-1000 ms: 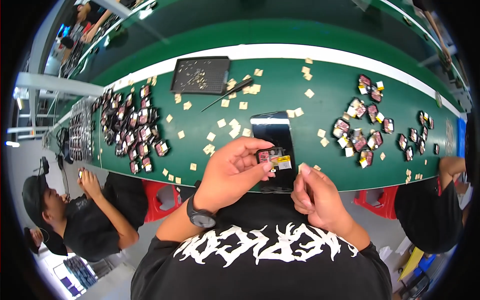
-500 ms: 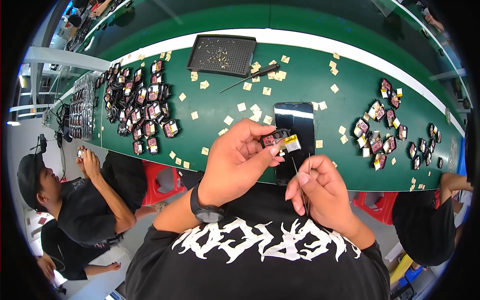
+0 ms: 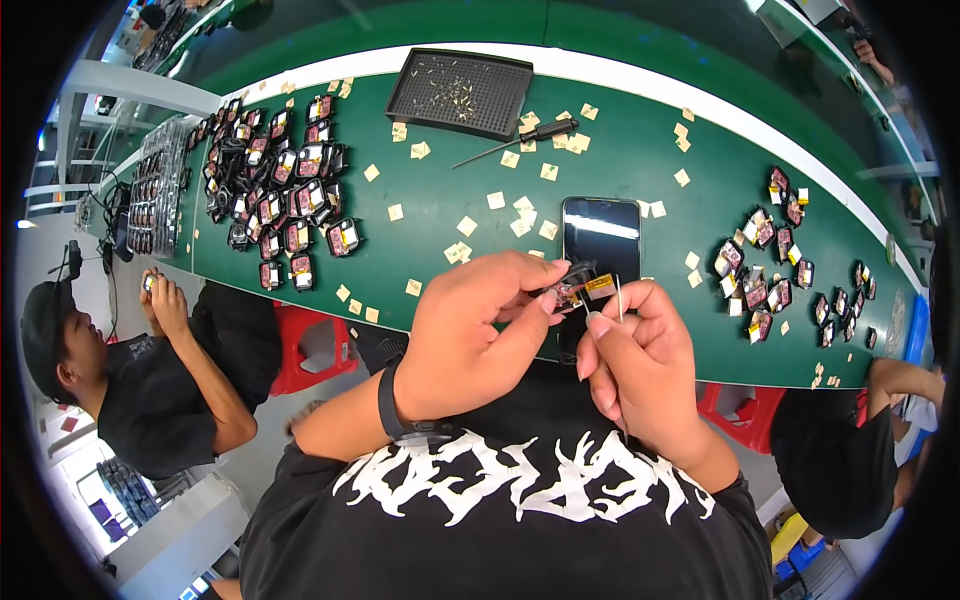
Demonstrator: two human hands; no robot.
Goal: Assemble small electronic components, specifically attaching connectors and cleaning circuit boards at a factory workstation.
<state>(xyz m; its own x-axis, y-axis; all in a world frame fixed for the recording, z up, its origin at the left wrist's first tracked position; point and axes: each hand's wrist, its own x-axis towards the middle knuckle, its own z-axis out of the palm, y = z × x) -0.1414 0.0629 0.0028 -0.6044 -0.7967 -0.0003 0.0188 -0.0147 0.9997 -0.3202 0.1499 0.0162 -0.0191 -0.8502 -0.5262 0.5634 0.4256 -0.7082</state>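
Observation:
My left hand (image 3: 470, 330) is closed on a small black electronic unit (image 3: 577, 270) with its circuit board bare. From the unit's right side sticks out a small battery (image 3: 600, 287) with a yellow taped end. In my right hand (image 3: 648, 360), thumb and fingers pinch a pair of thin metal tweezers (image 3: 620, 298). The tweezers' tips are close beside the battery and board; whether they touch cannot be made out. Both hands are above the near edge of a black phone (image 3: 601, 232) lying on the green table.
Many similar units (image 3: 285, 195) crowd the table's left, beside stacked clear trays (image 3: 158, 200). Smaller clusters (image 3: 757, 290) lie right. A black tray (image 3: 460, 92) of small metal parts stands beyond a screwdriver (image 3: 540, 135). Square stickers (image 3: 496, 201) are scattered about. A co-worker (image 3: 150, 370) sits at left.
The tweezers have moved up to the battery and unit. My left hand has tilted the unit, and its board is seen more edge-on. The whole view has shifted slightly.

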